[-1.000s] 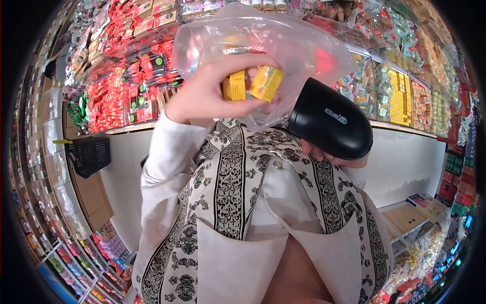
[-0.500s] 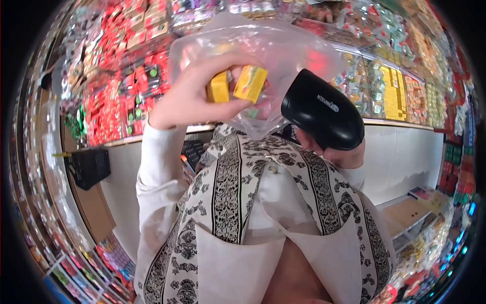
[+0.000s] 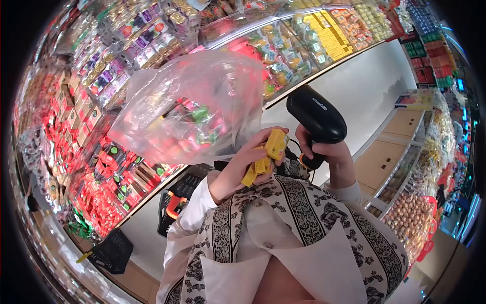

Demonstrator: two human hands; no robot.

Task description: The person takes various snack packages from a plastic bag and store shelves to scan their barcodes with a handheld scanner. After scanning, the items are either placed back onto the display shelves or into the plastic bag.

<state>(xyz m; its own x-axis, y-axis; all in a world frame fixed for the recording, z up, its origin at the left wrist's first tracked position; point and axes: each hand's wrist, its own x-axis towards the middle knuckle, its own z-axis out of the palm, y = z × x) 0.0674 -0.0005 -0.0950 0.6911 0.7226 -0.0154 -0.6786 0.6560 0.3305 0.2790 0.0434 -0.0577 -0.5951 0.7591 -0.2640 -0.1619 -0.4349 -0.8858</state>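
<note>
Shop shelves [image 3: 324, 73] packed with goods slope across the far part of the scene, above a pale panel [image 3: 349, 93] on the right. On the far left are purple-and-white packets [image 3: 147, 33], with many red packets [image 3: 104, 169] nearer. Bright yellow packs [image 3: 326, 38] fill one section of shelf at the far right, and a heap of round brown goods [image 3: 409, 223] lies at the right edge. Two black baskets stand low on the left: one basket [image 3: 114, 253] near the edge, and another basket [image 3: 189, 186], with an orange-red part, just beside the person's sleeve [image 3: 195, 215]. The person's shirt [image 3: 304, 215], white with black bands of pattern, fills the near middle

Just in front of the shirt, the left hand [image 3: 234, 171] has its grip closed around small yellow boxes [image 3: 276, 144], pinching them between thumb and fingers; the one farthest right is the clearest. A big see-through plastic bag [image 3: 187, 101] spreads out beyond this hand, toward the far left, and green and red shapes show through it. Whether the left grip also holds the bag, I cannot tell. To the right, the right hand [image 3: 333, 151] has its grip wrapped around the handle of a black scanner [image 3: 319, 117], whose rounded head is raised toward the far side, well apart from the shelves
</note>
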